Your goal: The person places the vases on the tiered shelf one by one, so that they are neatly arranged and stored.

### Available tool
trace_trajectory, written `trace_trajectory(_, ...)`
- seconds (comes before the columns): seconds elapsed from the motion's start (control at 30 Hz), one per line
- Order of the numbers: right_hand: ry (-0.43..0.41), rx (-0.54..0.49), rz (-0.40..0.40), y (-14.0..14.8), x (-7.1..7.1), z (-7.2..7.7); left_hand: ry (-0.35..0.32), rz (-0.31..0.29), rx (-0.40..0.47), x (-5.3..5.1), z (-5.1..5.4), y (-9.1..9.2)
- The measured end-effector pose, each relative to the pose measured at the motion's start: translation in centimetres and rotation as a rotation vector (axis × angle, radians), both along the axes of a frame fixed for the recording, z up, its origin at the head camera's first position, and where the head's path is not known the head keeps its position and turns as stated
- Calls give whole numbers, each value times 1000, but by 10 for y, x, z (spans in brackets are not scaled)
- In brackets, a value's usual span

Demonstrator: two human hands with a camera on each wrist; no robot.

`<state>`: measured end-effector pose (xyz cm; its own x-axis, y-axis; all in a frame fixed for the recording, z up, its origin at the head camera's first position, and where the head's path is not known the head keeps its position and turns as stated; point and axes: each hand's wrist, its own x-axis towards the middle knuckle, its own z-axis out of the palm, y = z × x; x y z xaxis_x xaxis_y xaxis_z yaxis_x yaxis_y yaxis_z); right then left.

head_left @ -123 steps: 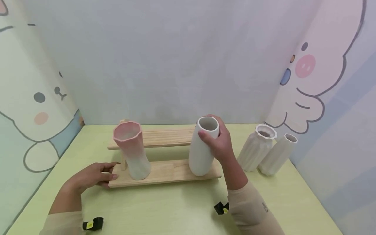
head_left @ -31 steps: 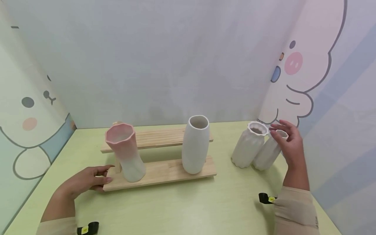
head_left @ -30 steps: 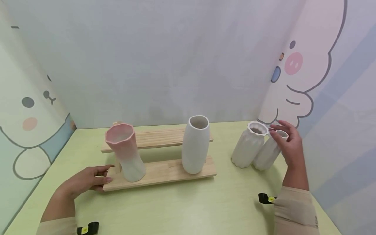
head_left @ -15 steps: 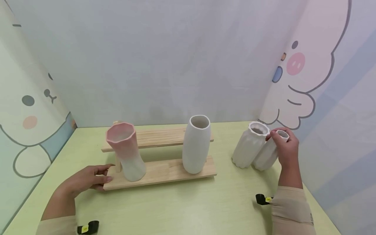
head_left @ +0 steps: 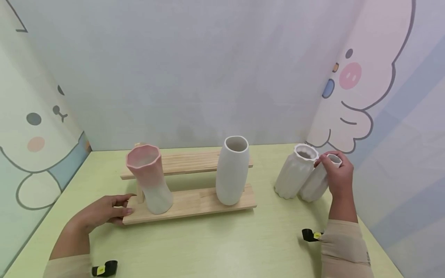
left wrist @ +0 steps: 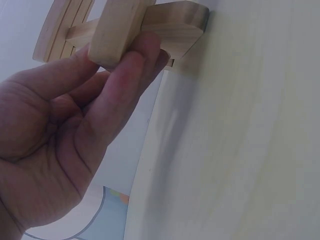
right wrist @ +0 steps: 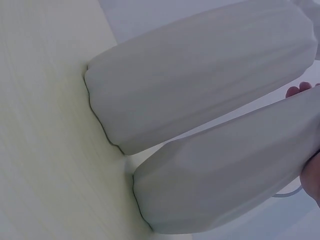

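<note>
My left hand pinches the left end of a two-tier wooden rack; the left wrist view has thumb and fingers on either side of the board end. On its lower board stand a pink-and-white vase at left and a tall smooth white vase at right. Off to the right, my right hand grips a narrow white vase near its rim. That vase's base appears to rest on the table in the right wrist view, beside a ribbed white vase.
The ribbed vase, with its scalloped rim, stands close against the left of the gripped one. A pale green table carries everything. Behind it and along both sides hang curtains printed with cartoon animals.
Earlier, my right hand held the smooth white vase on the rack. It let go, moved right, and its fingers closed round the narrow vase's top. My left hand kept its hold on the rack.
</note>
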<state>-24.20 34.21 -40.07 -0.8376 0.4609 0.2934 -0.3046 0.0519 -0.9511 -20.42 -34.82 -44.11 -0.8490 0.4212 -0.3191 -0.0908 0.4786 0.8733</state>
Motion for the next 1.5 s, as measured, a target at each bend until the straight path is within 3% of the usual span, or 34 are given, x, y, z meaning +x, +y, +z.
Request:
trace_trajectory(0.23,-46,83,-36,-2,4,5,14,-13,7,-1,-1,-1)
trace_trajectory(0.4,-82,158,-71,-4,12,19,12,-17,12,-1,-4,-3)
trace_trajectory(0.83,17,147,-44,-25,42,63,16,-21,9,-1,-4,-3)
trace_trajectory(1.1,141,90,93,-45,58,80,7,-18,21,0,-5,-4)
trace_trajectory(1.33,340,81,353,-64,62,84,11,-20,25,0,-4,-3)
trace_trajectory(1.4,357,88,404,-70,59,82,11,-19,24,0,-4,-3)
trace_trajectory(1.5,327,101,420,-80,54,78,10,-18,21,1,-3,-3)
